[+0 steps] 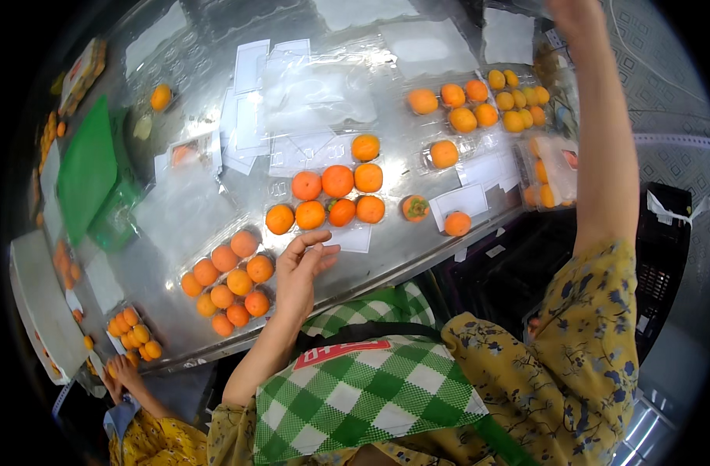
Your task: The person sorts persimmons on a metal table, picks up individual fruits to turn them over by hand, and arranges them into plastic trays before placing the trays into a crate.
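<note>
My left hand hovers, empty and with fingers loosely curled, by the near edge of the steel table. Just beyond it, a clear plastic tray holds several orange persimmons in its near cups. One persimmon there shows its green calyx. To the left of this hand sits a filled clear tray of persimmons. My right arm stretches far forward; my right hand is blurred and cut off by the top edge, so its fingers are hidden. Two loose persimmons lie right of the tray.
Partly filled trays and a wrapped pack stand at right. Printed cards, foam sheets and a green bag cover other parts of the table. A co-worker's hands touch fruit at lower left. A black crate stands right.
</note>
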{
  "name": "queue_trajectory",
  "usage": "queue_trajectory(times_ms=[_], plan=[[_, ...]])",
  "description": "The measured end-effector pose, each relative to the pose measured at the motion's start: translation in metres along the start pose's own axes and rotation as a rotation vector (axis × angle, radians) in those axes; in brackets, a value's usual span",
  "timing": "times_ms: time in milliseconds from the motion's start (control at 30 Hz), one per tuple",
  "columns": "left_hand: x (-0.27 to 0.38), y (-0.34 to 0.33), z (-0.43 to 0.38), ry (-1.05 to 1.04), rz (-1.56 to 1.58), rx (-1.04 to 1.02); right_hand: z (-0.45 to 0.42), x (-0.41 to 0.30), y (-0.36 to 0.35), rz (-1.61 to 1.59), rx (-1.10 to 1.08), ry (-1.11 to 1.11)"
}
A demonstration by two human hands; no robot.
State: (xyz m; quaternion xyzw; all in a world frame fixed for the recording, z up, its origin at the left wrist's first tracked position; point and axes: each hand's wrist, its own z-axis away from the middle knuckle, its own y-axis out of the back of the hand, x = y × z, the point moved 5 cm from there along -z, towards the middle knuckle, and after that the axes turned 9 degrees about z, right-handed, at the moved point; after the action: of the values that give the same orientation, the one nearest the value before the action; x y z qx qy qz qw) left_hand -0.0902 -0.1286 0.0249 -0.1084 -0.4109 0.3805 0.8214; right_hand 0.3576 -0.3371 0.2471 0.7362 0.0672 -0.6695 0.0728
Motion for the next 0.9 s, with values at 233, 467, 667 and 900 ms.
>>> queue_trajectory(times_ms=[233, 467, 667, 900], plan=[[0.0, 0.014, 0.0, -0.014, 0.007, 0.027, 0.18, 0.163, -0.097, 1.045, -0.9, 0.256], [-0.002, 0.014, 0.002, -0.006, -0.009, 0.03, 0.212, 0.208, -0.121, 1.165, -0.751, 0.15], [-0.003, 0.012, 0.0, 0.003, -0.007, 0.027, 0.215, 0.209, -0.127, 1.178, -0.675, 0.065], [0.0, 0.009, -0.004, 0.006, -0.016, 0.008, 0.218, 0.211, -0.129, 1.184, -0.598, -0.012]])
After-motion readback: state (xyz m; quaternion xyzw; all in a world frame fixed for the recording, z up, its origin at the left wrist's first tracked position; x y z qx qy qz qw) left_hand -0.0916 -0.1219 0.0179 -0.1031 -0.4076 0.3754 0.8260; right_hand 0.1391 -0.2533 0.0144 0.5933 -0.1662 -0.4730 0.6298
